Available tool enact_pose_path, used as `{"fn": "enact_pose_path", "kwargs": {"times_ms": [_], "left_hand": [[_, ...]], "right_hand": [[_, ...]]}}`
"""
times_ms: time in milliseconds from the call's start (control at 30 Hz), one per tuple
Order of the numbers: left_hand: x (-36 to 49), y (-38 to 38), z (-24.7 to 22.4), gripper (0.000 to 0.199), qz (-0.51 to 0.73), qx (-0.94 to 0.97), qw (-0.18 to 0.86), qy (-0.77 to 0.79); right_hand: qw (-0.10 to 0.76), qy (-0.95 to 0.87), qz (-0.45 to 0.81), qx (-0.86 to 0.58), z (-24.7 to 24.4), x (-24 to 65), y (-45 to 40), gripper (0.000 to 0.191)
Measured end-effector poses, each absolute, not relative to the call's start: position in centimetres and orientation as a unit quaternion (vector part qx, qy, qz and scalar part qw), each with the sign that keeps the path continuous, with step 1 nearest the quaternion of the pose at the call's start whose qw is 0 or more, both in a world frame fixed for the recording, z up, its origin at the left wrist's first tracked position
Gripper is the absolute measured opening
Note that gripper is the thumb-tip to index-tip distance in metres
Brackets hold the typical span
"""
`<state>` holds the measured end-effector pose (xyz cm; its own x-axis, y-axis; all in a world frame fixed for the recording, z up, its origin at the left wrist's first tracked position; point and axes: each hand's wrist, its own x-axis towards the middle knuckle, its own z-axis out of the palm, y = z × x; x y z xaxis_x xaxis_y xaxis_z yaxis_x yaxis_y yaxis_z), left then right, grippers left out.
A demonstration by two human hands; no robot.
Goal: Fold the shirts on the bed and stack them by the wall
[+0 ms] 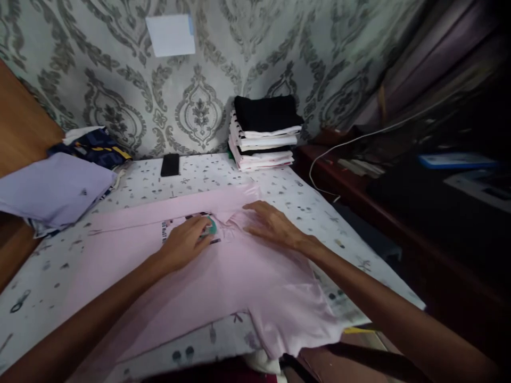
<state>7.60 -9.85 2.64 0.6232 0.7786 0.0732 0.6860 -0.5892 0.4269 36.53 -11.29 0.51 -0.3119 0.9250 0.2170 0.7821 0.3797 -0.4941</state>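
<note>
Pink T-shirt [223, 282] lies spread across the patterned tablecloth [48, 276] right in front of me, one sleeve hanging off the near edge on my right. My left hand [186, 242] rests flat on it with fingers loosely together, partly covering a printed patch with a green spot; dark lettering runs beside my thumb, too small and blurred for me to read. My right hand [273, 223] lies just beside it, palm down, fingers stretched and slightly apart, pressing the cloth near a folded edge. Neither hand pinches anything. Farther left, a lilac garment [51, 189] sits on a heap with a dark blue and yellow cloth [96, 146] behind it. Beyond the shirt, a black phone [170, 164] lies flat near the wall. To its right stands a stack of folded clothes [265, 133], black on top, white and striped below. A pale paper sheet [171, 34], blank as far as I see, hangs on the damask wallpaper [199, 106].
</note>
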Motion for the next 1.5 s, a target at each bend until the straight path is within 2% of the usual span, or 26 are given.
{"fn": "enact_pose_path", "kwargs": {"times_ms": [100, 200, 300, 400, 533, 800, 1067, 1200, 1267, 1367, 1500], "left_hand": [[11.6, -9.6, 2.1, 0.024, 0.136, 0.866, 0.156, 0.455], [13.7, -8.7, 2.1, 0.029, 0.113, 0.85, 0.113, 0.503], [14.4, -7.8, 2.3, 0.02, 0.065, 0.838, 0.08, 0.536], [14.5, -7.5, 2.7, 0.014, 0.055, 0.829, 0.098, 0.548], [15.2, -7.8, 2.8, 0.024, 0.051, 0.828, 0.105, 0.549], [16.0, -7.8, 2.5, 0.014, 0.014, 0.823, 0.032, 0.567], [14.1, -7.9, 4.4, 0.019, -0.007, 0.838, 0.016, 0.545], [13.1, -8.4, 3.8, 0.019, -0.038, 0.866, 0.044, 0.497], [12.5, -8.5, 3.6, 0.022, -0.03, 0.875, 0.06, 0.48], [12.0, -8.3, 3.4, 0.035, 0.028, 0.888, 0.074, 0.453], [13.0, -7.2, 2.5, 0.04, 0.093, 0.889, 0.074, 0.443]], "right_hand": [[0.227, -0.783, 0.158, -0.556, -0.3, 36.4, -13.0, 0.054], [0.249, -0.757, 0.167, -0.581, -1.2, 36.2, -13.5, 0.051], [0.258, -0.726, 0.173, -0.614, -1.2, 35.9, -13.2, 0.05], [0.262, -0.704, 0.191, -0.631, -0.7, 35.7, -12.7, 0.052], [0.274, -0.704, 0.189, -0.628, -0.3, 35.7, -12.4, 0.048], [0.16, -0.723, 0.131, -0.659, 0.4, 35.5, -13.5, 0.04], [0.149, -0.73, 0.078, -0.663, 1.2, 36.1, -14.3, 0.045], [0.134, -0.772, 0.092, -0.615, 0.8, 36.5, -14.8, 0.031], [0.141, -0.779, 0.115, -0.6, 1.0, 36.9, -14.9, 0.022], [0.18, -0.762, 0.121, -0.61, 1.6, 37.1, -14.2, 0.03], [0.2, -0.762, 0.077, -0.611, 1.8, 34.9, -10.6, 0.035]]}}
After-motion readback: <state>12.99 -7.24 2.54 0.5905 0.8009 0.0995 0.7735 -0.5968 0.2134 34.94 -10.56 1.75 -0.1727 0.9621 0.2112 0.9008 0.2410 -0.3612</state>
